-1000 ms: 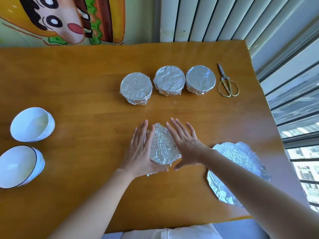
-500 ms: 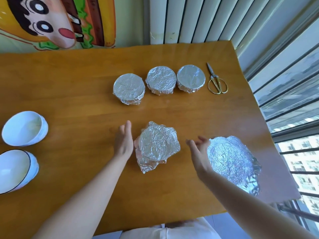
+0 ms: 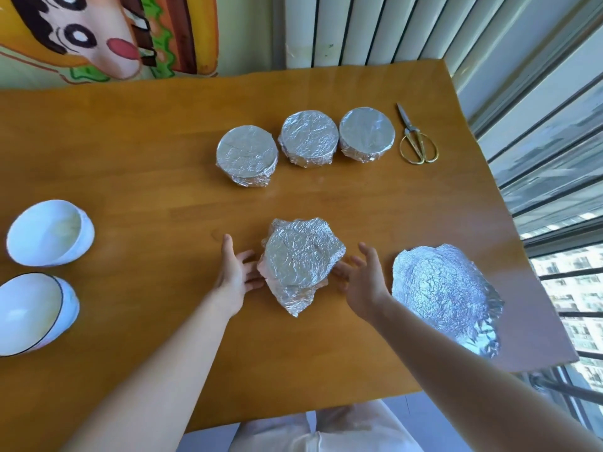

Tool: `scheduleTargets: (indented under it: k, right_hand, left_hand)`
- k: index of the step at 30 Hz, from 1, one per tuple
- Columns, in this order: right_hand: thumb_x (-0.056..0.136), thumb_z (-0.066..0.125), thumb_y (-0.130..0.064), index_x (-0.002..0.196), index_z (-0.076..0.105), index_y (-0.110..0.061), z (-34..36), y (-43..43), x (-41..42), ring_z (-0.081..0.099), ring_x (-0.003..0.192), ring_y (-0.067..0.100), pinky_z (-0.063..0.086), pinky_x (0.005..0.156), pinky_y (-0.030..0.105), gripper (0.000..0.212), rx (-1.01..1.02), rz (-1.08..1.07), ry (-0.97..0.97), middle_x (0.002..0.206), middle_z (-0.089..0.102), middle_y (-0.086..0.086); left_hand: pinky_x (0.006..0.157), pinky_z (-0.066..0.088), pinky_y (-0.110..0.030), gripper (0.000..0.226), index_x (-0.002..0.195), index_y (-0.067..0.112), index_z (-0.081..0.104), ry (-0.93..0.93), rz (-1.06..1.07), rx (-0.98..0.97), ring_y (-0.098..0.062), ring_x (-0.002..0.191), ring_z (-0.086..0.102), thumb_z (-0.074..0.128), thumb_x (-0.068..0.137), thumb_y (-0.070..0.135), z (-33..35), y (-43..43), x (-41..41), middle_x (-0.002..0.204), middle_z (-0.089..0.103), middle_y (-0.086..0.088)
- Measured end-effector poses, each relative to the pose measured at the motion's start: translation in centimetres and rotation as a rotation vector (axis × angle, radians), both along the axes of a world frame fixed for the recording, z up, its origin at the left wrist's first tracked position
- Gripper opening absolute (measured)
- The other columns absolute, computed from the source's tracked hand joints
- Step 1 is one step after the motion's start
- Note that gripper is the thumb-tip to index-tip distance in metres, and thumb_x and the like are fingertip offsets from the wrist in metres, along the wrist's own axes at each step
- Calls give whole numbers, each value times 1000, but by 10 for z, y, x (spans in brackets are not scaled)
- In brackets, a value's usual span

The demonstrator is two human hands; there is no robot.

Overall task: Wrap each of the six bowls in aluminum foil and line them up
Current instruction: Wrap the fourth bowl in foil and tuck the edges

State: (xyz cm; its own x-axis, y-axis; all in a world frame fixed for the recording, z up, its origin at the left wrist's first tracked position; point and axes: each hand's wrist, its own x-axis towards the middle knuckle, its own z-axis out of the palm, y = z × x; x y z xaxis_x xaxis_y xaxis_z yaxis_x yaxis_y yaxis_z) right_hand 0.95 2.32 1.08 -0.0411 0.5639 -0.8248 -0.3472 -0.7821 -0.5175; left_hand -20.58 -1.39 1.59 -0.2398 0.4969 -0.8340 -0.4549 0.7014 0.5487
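Orange-brown wooden table (image 3: pixel 130 151). Cartoon mural (image 3: pixel 98 37) on far wall, white ribbed panel (image 3: pixel 359 27) beside it. Barred window (image 3: pixel 561 197) at right, bright daylight.

The crumpled foil (image 3: pixel 301 256) before you hides whatever it covers and the fingertips of your left grip (image 3: pixel 235 275), and the black-rimmed bowl (image 3: pixel 29 314) runs off the left edge.

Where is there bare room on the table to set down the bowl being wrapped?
Bare wood lies left of the leftmost wrapped bowl, continuing the row, and in the strip between that row and the half-wrapped bowl. Crowded: the right side, with scissors and the foil sheet; the left edge, with two bare bowls.
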Motion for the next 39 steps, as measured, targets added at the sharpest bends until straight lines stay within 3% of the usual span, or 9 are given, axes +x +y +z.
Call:
scheduleTargets:
  k: [4,9,11,13,15,19,22,27,39]
  right_hand:
    - [98,39,-42,134,40,-16,7,23,-12,50,61,18,39,43,22,44,18,52,4,104,56,14]
    - [97,39,-52,122,42,-10,13,45,-31,48,57,19,33,55,32,49,-23,338,-13,61,58,7]
    - [97,39,-55,129,43,-8,12,49,-38,55,69,22,40,66,34,58,27,452,-42,71,64,8]
    - [87,45,-66,130,43,-12,13,51,-39,59,87,23,44,84,35,69,140,585,-146,88,70,6]
    - [69,53,-74,140,32,-25,12,49,-31,53,119,20,36,108,43,90,399,690,-333,129,59,3]
    - [72,62,-61,150,18,-30,28,36,-4,36,136,11,21,105,39,95,1075,1030,-621,152,32,-6]
    - [61,75,-63,156,-2,-23,33,28,-3,12,148,13,17,109,42,128,1249,1451,-735,164,2,-4]
    - [56,82,-64,155,-16,-19,21,29,-12,-7,151,13,6,115,40,146,1303,1693,-906,164,-15,-2]
    - [49,91,-53,156,-7,-19,7,31,-23,17,145,22,16,112,31,149,1273,1666,-917,162,9,6]
  left_hand:
    - [75,51,-36,84,150,7,34,101,-91,23,-29,91,66,8,98,68,0,-21,-2,97,71,-15]
    - [70,48,-32,73,151,14,26,122,-155,51,-24,78,66,7,100,63,8,-52,2,79,74,-10]
    - [68,45,-31,64,115,20,51,103,-190,47,-25,78,63,5,100,63,11,-61,7,79,73,-12]
    - [65,41,-32,62,89,23,49,201,-151,58,-23,75,56,13,95,72,10,-66,5,84,65,-13]
    - [74,44,-35,67,100,21,52,520,-138,157,-22,82,55,26,80,79,4,-72,-4,95,56,-8]
    - [110,32,-36,76,139,14,44,1166,-569,606,-20,131,42,49,84,65,12,-66,-21,141,44,-5]
    - [122,10,-47,108,156,25,14,1158,-1023,704,-20,153,3,61,73,76,18,-44,-14,166,1,2]
    - [120,-12,-47,142,153,28,-22,1232,-1366,556,-19,147,-32,68,58,84,12,-21,-2,158,-37,2]
    - [123,14,-42,145,156,18,-9,1171,-1329,487,-25,152,0,72,54,81,-3,-18,-3,165,-9,-4]
